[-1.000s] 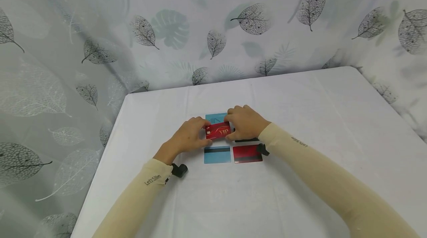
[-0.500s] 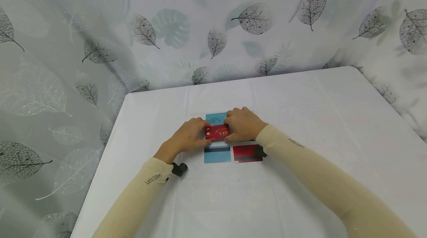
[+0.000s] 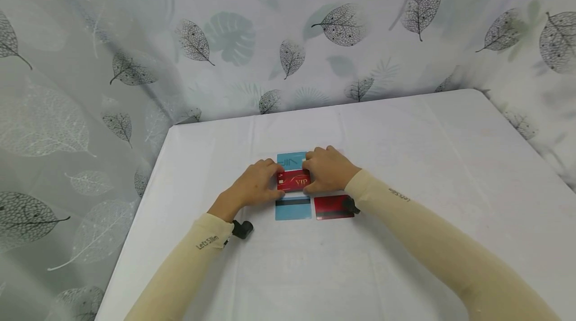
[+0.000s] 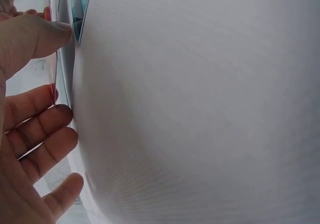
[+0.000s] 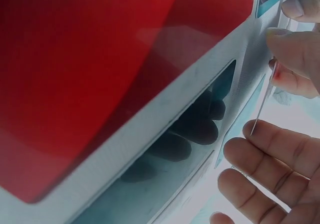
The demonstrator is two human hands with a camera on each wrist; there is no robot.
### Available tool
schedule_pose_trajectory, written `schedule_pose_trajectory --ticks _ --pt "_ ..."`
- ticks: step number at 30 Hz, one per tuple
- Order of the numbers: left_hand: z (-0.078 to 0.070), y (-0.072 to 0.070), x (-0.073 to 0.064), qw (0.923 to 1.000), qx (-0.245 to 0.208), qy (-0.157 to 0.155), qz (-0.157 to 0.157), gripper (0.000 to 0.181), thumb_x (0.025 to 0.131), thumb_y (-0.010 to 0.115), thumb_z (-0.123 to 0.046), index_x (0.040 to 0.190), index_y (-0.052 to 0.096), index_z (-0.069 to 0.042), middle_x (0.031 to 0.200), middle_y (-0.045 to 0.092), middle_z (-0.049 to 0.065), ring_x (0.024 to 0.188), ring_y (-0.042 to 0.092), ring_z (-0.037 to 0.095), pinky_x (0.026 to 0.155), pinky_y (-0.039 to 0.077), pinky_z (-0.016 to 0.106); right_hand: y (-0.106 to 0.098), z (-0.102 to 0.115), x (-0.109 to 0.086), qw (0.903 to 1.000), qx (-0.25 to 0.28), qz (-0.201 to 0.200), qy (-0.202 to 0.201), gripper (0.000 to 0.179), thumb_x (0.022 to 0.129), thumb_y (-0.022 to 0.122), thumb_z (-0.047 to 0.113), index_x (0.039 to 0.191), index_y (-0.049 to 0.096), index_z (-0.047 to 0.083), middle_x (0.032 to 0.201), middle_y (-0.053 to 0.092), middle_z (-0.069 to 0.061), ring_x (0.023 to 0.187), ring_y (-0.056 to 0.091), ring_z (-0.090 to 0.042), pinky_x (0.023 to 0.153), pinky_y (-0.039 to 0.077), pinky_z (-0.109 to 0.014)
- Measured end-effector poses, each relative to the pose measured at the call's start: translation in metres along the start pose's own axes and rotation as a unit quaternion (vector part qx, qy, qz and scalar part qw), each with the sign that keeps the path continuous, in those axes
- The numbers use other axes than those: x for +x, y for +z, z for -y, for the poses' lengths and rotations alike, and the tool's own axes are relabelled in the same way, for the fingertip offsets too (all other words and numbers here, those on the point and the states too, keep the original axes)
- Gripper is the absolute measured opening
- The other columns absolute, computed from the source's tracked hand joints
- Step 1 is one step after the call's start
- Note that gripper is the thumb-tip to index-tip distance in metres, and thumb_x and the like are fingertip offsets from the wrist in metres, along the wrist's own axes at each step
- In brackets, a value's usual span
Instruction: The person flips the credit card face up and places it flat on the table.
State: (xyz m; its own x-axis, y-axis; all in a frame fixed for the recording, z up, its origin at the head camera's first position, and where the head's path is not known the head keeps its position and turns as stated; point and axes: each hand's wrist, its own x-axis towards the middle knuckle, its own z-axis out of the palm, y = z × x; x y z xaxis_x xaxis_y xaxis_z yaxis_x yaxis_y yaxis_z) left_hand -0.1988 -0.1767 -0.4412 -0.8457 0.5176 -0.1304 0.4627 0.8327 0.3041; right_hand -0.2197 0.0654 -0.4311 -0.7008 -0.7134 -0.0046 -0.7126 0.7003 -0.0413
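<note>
Calmly, across from me, a person holds a red VIP card [image 3: 294, 179] over a white-covered table [image 3: 306, 266], the left hand [image 3: 253, 184] pinching its left end and the right hand [image 3: 332, 169] its right end, both between thumb and fingers. The lettering faces up, and the wrist views catch the card nearly edge-on. A blue card [image 3: 289, 161] lies just beyond it, partly covered by the right fingers; whether the two cards overlap, I cannot tell. Nearer the person, a striped blue card [image 3: 293, 212] and a dark-striped red card [image 3: 327, 205] lie side by side, slightly apart. Beige sleeves [image 3: 208, 237] cover the arms, before a leaf-print curtain [image 3: 270, 36].
</note>
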Motion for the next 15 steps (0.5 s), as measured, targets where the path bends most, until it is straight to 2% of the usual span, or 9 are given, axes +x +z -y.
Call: schedule_pose_trajectory --ticks 8,15 --pt "0.0017 0.0014 -0.0003 0.9998 0.008 0.015 -0.007 0.057 0.087 0.083 -0.036 0.134 0.064 -0.010 0.123 0.063 0.005 0.113 0.057 0.023 0.103 0.051 0.041 0.0005 0.0015 0.0004 1.0000 -0.001 0.002 0.000 0.051 0.080 0.081 0.055 0.109 0.078 0.013 0.097 0.069 -0.003 0.086 0.063 -0.021 0.080 0.055 -0.042" --pt "0.0013 0.0001 -0.0008 0.9999 0.011 0.009 -0.005 0.056 0.087 0.083 -0.035 0.134 0.064 -0.010 0.126 0.062 0.005 0.116 0.056 0.023 0.105 0.049 0.042 0.0026 0.0020 0.0016 1.0000 -0.003 0.001 0.004 0.051 0.080 0.080 0.055 0.109 0.078 0.013 0.097 0.069 -0.002 0.088 0.063 -0.021 0.082 0.055 -0.043"
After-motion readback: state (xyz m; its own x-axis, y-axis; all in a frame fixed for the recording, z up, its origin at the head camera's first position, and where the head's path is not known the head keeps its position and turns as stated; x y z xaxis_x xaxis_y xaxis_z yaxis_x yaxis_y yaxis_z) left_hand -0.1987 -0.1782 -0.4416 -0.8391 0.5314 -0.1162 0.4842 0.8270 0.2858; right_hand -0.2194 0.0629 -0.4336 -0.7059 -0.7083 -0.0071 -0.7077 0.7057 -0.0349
